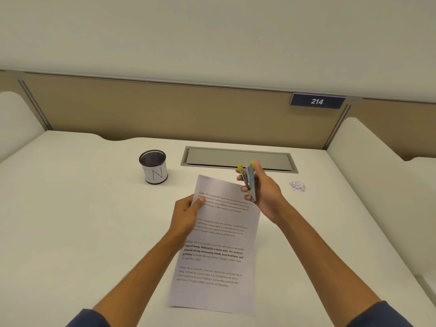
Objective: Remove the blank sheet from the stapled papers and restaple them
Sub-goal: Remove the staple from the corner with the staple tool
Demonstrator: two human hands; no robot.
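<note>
Looking down from the head view: both forearms reach forward over a white desk point(70, 208), dark blue sleeves at the lower corners.

Left hand point(186, 214) pinches the left edge of the printed papers point(219, 246), thumb on top over the first paragraph, fingers underneath. Papers are held over the desk near its middle, top end angled away toward the far edge; whether the lower end touches the desk cannot be told.

Right hand point(264, 192) is raised above the papers' top right corner, palm turned left, fingers curled round a grey stapler point(250, 181) with yellow ends, held nearly upright.

Black mesh cup point(153, 166) with a white label stands left of the papers. Grey cable flap point(238, 159) is set in the desk behind. Small heap of paper scraps point(297, 186) lies well right. Sign reading 214 point(317, 101) on the tan partition point(165, 109).
</note>
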